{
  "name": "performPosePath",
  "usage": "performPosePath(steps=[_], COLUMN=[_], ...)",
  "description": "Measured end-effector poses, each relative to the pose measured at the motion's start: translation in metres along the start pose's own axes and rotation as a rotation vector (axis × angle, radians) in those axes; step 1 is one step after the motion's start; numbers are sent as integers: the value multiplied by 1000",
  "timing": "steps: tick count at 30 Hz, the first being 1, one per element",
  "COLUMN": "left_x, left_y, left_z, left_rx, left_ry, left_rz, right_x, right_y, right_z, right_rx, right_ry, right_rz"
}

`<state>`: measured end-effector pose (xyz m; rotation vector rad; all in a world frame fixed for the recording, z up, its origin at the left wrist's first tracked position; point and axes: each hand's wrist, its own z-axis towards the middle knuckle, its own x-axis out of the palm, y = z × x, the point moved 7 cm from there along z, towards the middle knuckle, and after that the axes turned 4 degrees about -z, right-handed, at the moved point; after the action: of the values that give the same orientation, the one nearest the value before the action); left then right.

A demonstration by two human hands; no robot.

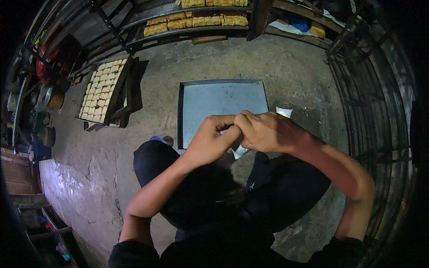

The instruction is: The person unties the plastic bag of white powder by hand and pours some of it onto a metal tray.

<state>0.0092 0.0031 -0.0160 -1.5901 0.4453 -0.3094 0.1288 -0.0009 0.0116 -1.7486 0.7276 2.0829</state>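
My left hand [215, 136] and my right hand [261, 129] meet in front of me with fingers curled tightly together. Whatever they pinch is hidden by the fingers. Just below them shows a white-filled plastic bag [240, 152]; I cannot tell whether it hangs from my hands or lies lower down. Beyond my hands a shallow rectangular metal tray [223, 96] lies on the floor, its grey-blue bottom bare. Past my right wrist, close to the tray's right side, is another white packet [283, 112].
To the left, a tray of pale dough pieces in rows [102, 91] rests on a low stand. Racks at the back hold golden loaves [196, 21]. A dark barred frame [364, 102] lines the right side. Pots [54, 99] stand at the far left.
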Motion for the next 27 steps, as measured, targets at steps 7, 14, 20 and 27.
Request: performPosePath(steps=[7, 14, 20, 27], left_x=[1, 1, 2, 0], left_y=[16, 4, -10, -14], left_z=[0, -4, -5, -7], left_rx=[-21, 76, 201, 252], left_ry=[44, -5, 17, 28], left_rz=[-112, -90, 90, 225], right_x=[1, -3, -8, -21], right_y=[1, -6, -11, -8], right_z=[-2, -6, -11, -8], right_rx=[53, 165, 167, 89], right_ry=[-19, -24, -141, -245], right_rz=[75, 306, 547, 460])
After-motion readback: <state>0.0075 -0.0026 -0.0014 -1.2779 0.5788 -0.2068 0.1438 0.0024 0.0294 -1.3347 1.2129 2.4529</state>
